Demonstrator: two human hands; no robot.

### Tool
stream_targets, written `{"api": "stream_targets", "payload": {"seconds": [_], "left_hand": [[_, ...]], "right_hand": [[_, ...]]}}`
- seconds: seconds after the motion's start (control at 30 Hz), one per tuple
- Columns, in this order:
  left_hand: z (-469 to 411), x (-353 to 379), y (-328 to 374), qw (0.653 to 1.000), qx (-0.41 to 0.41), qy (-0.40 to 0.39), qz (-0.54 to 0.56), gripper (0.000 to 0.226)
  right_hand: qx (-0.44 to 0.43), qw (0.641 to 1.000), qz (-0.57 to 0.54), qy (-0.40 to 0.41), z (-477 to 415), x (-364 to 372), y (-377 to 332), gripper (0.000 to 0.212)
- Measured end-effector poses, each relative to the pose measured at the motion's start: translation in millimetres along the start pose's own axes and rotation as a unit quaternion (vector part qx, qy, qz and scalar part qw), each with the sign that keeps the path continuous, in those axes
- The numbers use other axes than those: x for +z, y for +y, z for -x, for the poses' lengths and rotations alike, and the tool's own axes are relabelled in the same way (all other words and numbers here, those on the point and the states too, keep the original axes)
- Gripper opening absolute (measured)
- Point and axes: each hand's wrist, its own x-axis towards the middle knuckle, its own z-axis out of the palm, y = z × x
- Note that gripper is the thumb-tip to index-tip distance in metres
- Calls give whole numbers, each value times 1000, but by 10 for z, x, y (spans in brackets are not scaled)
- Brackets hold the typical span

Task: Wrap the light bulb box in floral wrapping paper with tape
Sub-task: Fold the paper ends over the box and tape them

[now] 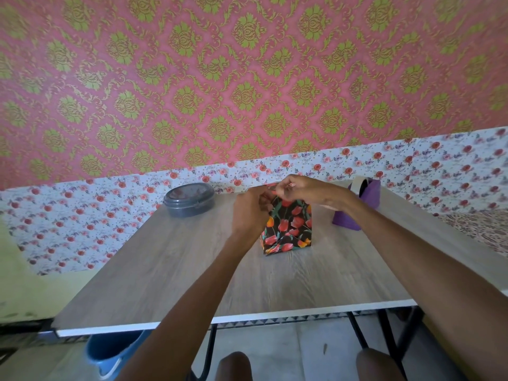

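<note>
The light bulb box stands upright near the middle of the wooden table, covered in black wrapping paper with red and orange tulips. A folded paper flap shows at its bottom edge. My left hand grips the box's upper left side, fingers curled onto the paper at the top. My right hand reaches over the top and pinches the paper fold there. The top end of the box is hidden behind both hands. No tape is visible.
A round grey lidded container sits at the table's far left. A purple bag with a light handle stands at the far right. Below the near table edge are a blue bucket, black table legs and my knees.
</note>
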Motion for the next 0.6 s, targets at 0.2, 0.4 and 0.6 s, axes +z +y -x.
{"api": "stream_targets", "payload": {"seconds": [0.2, 0.4, 0.6], "left_hand": [[-82, 9, -92, 1000, -14, -13, -7, 15], [-148, -49, -169, 997, -7, -70, -25, 17], [-174, -109, -271, 997, -9, -70, -35, 10]], "right_hand": [[-33, 986, 117, 112, -36, -22, 53, 43], [-78, 968, 126, 202, -119, 56, 172, 7], [-93, 972, 114, 181, -64, 114, 73, 36]]}}
